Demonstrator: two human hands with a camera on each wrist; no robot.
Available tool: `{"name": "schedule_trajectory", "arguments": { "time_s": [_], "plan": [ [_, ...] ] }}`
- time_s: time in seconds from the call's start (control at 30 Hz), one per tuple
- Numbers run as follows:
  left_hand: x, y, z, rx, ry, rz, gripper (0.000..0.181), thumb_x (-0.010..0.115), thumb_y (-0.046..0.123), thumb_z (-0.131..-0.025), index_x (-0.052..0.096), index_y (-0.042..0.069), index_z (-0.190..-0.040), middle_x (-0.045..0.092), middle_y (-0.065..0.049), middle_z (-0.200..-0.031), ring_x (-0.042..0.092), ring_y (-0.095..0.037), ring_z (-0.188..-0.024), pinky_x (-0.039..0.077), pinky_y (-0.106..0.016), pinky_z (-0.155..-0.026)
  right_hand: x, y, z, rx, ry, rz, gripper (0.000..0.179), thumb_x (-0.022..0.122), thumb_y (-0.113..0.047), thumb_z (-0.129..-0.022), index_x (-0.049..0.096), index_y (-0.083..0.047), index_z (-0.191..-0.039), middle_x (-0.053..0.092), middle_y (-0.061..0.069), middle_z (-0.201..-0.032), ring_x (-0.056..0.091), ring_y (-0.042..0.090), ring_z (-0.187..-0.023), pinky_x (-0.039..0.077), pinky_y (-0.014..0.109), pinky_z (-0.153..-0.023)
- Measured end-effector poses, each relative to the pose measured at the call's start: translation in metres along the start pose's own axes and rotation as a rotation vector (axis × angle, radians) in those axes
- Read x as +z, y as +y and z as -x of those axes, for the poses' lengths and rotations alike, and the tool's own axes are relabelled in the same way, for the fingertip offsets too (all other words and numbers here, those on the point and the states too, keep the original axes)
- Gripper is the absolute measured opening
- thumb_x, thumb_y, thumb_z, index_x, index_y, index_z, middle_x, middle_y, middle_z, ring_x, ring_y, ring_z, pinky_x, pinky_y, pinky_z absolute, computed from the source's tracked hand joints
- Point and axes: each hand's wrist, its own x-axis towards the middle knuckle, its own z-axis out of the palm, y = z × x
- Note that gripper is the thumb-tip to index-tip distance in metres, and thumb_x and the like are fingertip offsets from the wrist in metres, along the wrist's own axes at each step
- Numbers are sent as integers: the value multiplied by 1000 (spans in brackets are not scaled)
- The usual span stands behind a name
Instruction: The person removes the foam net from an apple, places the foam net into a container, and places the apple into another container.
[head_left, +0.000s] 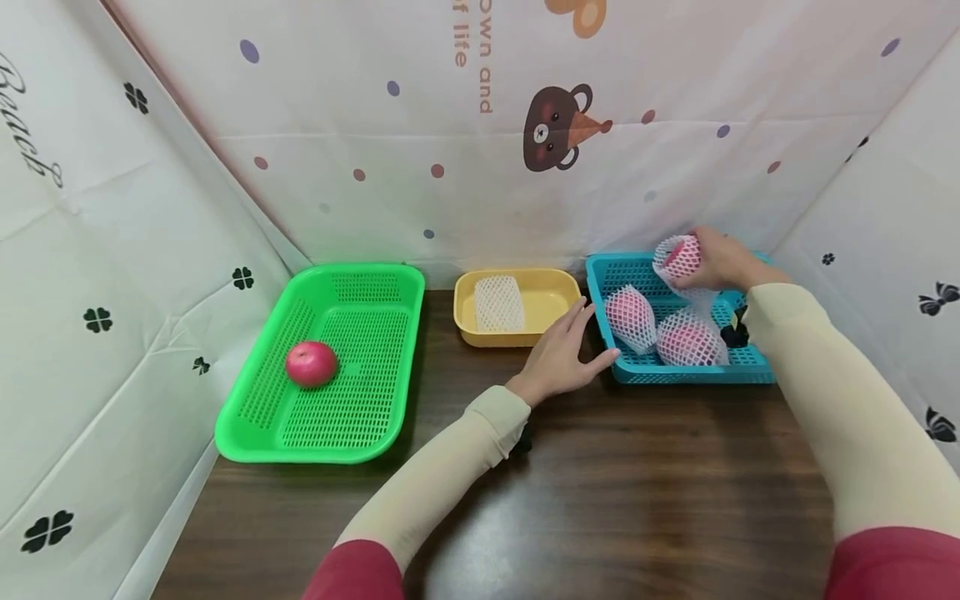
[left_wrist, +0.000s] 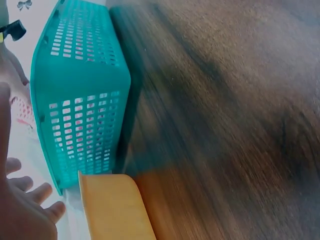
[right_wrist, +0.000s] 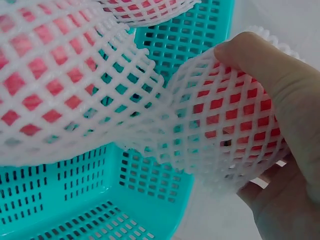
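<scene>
One hand (head_left: 726,260) curled round netted fruit (right_wrist: 235,112)

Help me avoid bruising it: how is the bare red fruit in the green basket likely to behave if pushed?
The red fruit will probably roll: it looks round and sits alone in the green basket. It may feel slippery, as its skin looks smooth and shiny. It could bruise if knocked, lacking padding like the foam net in the yellow tray.

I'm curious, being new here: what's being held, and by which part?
The right hand grips a netted red fruit by its rounded side; the left hand holds nothing.
</scene>
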Motion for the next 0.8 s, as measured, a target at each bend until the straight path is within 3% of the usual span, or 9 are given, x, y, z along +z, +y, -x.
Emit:
{"name": "schedule_trajectory", "arguments": {
  "time_s": [0.3,0.8],
  "plan": [
    [-6,-5,6,5,71,56,86,50,64,-99,16,21,-166,1,7,-172,19,-19,-156,21,-40,-124,4,-11,5,-83,69,-5,92,83,-18,-83,26,8,-149,43,33,-133,49,50,-113,47,68,-92],
    [-20,-12,9,16,135,102,86,52,60,-100,15,19,-166,7,6,-172,12,-11,-156,17,-38,-125,1,-34,17,-164,93,6,95,86,-14,-82,25,7,-152,40,32,-140,47,48,-117,46,68,-94]
  ]
}}
